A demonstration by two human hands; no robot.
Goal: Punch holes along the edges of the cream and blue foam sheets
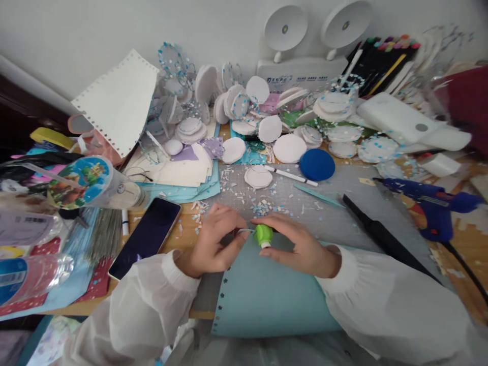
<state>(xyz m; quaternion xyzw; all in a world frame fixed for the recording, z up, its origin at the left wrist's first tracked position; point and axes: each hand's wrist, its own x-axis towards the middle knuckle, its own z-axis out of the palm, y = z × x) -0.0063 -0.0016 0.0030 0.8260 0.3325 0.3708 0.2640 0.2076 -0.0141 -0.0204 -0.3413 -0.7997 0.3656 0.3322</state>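
Note:
A light blue sheet of paper lies over the front of the grey mat, with small flower-shaped holes along its left edge. My left hand pinches the sheet's far left corner between thumb and fingers. In my right hand is a small green and white craft punch, gripped between thumb and fingers at the paper's far edge. Whether the paper sits inside the punch's slot is hidden. Tiny blue and white paper bits are scattered just beyond my hands.
A phone and a lidded plastic cup stand left. Scissors or a black-handled cutter and a blue glue gun lie right. White paper discs, a blue disc and a pen are behind.

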